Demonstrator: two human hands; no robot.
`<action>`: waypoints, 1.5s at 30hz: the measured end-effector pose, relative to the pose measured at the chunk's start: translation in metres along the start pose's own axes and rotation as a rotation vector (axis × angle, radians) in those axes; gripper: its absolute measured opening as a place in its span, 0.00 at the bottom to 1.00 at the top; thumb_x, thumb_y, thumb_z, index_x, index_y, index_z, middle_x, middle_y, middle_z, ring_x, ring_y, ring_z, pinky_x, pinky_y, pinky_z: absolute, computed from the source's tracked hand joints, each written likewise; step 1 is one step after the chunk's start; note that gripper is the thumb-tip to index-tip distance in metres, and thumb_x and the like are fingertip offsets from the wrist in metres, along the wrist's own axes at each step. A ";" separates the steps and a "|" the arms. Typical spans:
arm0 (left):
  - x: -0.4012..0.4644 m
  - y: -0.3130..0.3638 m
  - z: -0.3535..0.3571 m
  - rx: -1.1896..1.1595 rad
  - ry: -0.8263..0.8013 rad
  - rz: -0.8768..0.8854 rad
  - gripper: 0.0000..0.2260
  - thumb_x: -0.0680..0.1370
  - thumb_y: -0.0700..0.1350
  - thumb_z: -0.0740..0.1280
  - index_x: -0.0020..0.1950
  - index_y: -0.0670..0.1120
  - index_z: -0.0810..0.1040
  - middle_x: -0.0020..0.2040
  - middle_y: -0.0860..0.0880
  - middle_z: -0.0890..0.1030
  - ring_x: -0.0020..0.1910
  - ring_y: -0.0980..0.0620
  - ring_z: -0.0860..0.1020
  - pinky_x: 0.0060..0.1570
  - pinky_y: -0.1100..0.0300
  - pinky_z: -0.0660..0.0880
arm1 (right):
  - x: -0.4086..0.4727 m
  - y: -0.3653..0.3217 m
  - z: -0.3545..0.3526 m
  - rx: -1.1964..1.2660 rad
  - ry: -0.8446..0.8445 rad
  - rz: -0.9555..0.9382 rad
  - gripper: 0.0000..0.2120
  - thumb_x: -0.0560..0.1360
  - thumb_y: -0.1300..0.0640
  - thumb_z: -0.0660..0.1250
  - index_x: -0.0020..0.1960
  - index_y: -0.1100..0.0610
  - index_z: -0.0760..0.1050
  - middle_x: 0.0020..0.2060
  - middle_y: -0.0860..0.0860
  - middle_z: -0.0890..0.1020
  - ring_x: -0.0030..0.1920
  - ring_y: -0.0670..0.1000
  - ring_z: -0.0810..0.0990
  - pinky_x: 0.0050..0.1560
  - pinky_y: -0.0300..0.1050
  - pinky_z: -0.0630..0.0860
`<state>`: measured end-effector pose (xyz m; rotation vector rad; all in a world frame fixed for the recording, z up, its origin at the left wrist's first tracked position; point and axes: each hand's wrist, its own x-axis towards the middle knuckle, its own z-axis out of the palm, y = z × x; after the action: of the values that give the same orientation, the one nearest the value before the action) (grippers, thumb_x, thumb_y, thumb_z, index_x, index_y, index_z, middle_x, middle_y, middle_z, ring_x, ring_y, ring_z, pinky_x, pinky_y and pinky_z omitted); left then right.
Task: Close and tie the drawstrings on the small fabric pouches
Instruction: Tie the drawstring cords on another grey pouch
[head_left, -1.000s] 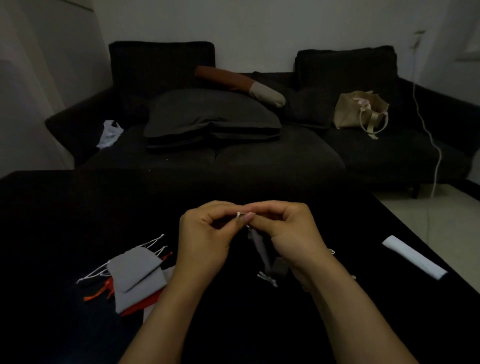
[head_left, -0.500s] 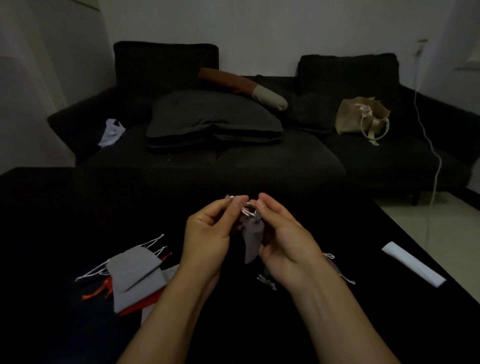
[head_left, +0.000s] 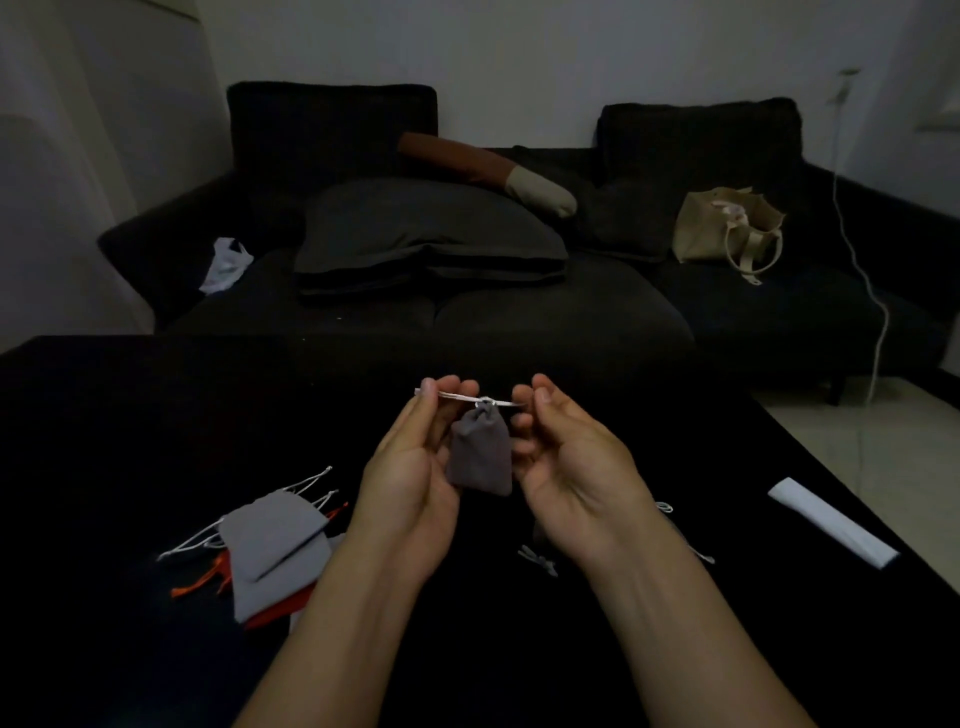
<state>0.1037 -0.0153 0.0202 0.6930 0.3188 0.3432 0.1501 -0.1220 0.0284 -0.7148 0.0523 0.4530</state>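
This is a living room in a home, rather dim. Beyond the hands (head_left: 498, 467) stands a dark sofa (head_left: 519, 322) with a big cushion (head_left: 426, 234) on it; a beige tote bag (head_left: 727, 228) sits on the seat far to the right of the hands and a white plastic bag (head_left: 226, 262) far to the left. The hands are over a black table (head_left: 130, 415), a white cable (head_left: 862, 270) hangs down the wall at right, and pale floor tiles (head_left: 857, 431) show there.
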 end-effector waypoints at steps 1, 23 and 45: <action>0.001 0.001 -0.001 0.012 0.013 0.010 0.08 0.80 0.48 0.64 0.47 0.47 0.81 0.41 0.50 0.85 0.40 0.55 0.84 0.47 0.58 0.76 | 0.001 -0.001 0.000 -0.011 0.006 -0.028 0.07 0.80 0.66 0.61 0.50 0.59 0.77 0.32 0.52 0.83 0.29 0.45 0.76 0.30 0.35 0.73; -0.004 0.002 0.005 0.040 -0.007 0.189 0.09 0.82 0.47 0.62 0.47 0.46 0.80 0.39 0.50 0.85 0.36 0.58 0.82 0.36 0.66 0.78 | -0.003 -0.011 -0.003 -0.056 -0.049 -0.175 0.06 0.79 0.68 0.62 0.49 0.61 0.77 0.34 0.54 0.83 0.31 0.44 0.79 0.34 0.33 0.77; -0.010 0.010 0.000 0.364 -0.161 0.178 0.11 0.79 0.33 0.61 0.50 0.41 0.83 0.40 0.45 0.85 0.39 0.53 0.84 0.42 0.64 0.81 | -0.004 -0.023 -0.019 -0.958 -0.261 -0.481 0.16 0.71 0.64 0.75 0.57 0.54 0.82 0.51 0.52 0.84 0.48 0.47 0.84 0.50 0.40 0.80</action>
<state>0.0927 -0.0118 0.0285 1.1051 0.1664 0.4004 0.1576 -0.1509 0.0294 -1.5506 -0.6093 0.0752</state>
